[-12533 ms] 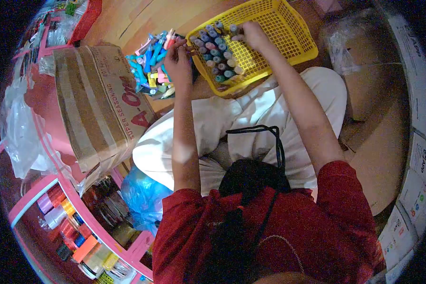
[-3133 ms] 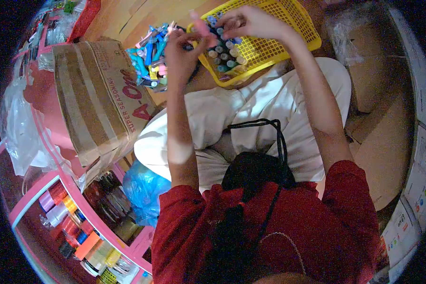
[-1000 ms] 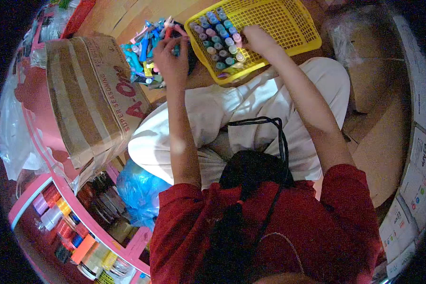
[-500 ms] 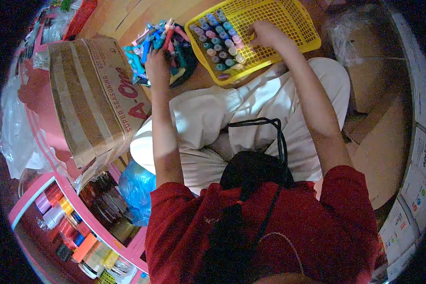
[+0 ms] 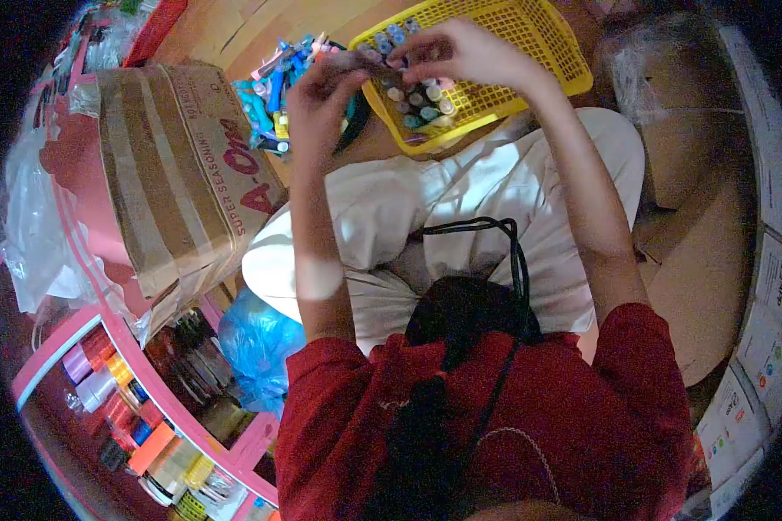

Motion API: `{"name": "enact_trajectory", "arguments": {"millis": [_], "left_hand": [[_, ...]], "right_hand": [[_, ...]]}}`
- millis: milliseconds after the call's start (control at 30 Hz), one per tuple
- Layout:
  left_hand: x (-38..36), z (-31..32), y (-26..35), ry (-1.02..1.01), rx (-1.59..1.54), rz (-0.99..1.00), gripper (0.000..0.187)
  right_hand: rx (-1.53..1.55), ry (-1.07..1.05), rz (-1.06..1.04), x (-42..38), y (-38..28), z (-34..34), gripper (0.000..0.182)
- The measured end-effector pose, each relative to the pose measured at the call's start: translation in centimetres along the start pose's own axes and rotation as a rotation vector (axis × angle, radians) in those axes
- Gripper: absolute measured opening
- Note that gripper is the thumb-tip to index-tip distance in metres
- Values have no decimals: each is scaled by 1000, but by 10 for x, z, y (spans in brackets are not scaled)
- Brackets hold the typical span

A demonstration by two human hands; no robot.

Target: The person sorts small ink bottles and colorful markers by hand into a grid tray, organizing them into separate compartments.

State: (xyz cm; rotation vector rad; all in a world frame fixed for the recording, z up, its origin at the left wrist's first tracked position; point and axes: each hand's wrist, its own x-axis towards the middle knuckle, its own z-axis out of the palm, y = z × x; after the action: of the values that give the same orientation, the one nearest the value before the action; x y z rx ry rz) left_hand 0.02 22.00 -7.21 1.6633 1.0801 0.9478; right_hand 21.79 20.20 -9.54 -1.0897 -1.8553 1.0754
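Far left we see a pink shelf (image 5: 104, 334) with tape rolls (image 5: 104, 382) stacked in it, clear plastic bags (image 5: 35, 252) above that. Next, a taped cardboard box (image 5: 182, 165) with red lettering, lying tilted against the shelf edge. A blue bag (image 5: 256, 343) sits below the box, beside our knee.

Past the box, a loose pile of markers (image 5: 278, 95), mostly blue, some pink and yellow, on the wooden floor (image 5: 235, 30), just left of the basket.

Our left hand (image 5: 321, 100) is raised over the gap between pile and basket, fingers curled and pinching one end of a small pink marker (image 5: 375, 59). Our right hand (image 5: 460, 54) meets it from the other side, fingertips pressed on the same marker; the two hands are touching or nearly so, we cannot tell which. The marker is held above the left corner of the yellow basket (image 5: 539, 52); its shape is mostly hidden by fingers.

Under the hands, capped markers stand upright in rows (image 5: 421, 100) in the basket's near left part; the rest of the mesh floor shows bare. The basket rests against our cream trousers (image 5: 460, 200).

Far right: flat cardboard (image 5: 704, 286) on the floor, plastic wrap (image 5: 643, 61) above it, and white printed cartons (image 5: 769, 286) along the edge.
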Motion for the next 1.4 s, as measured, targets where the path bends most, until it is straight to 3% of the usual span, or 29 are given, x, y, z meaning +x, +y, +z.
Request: {"name": "enact_trajectory", "arguments": {"millis": [100,233,400,500,800,900,1000,1100,1400], "left_hand": [[0,21,-1,-101,124,-1,27],[-1,41,-8,-154,119,-29,28],[-4,40,-40,-75,338,170,25],[-9,39,-48,-41,323,190,21],[-16,29,-42,-17,366,200,14],[-17,27,-48,-12,364,201,13],[-19,28,-49,-2,359,191,14],[-19,28,-46,-1,344,190,14],[-19,24,-49,10,335,211,14]], "right_hand": [[-273,-47,75,-6,5,5,22],[-279,3,75,-21,31,2,24],[-462,23,297,-32,50,-2,32],[-596,95,202,-32,82,18,26],[-594,-6,389,-27,101,41,34],[-621,27,364,-29,102,42,34],[-528,67,372,-26,112,47,20],[-561,38,443,-27,101,46,32],[-460,88,369,-29,107,47,28]]}}
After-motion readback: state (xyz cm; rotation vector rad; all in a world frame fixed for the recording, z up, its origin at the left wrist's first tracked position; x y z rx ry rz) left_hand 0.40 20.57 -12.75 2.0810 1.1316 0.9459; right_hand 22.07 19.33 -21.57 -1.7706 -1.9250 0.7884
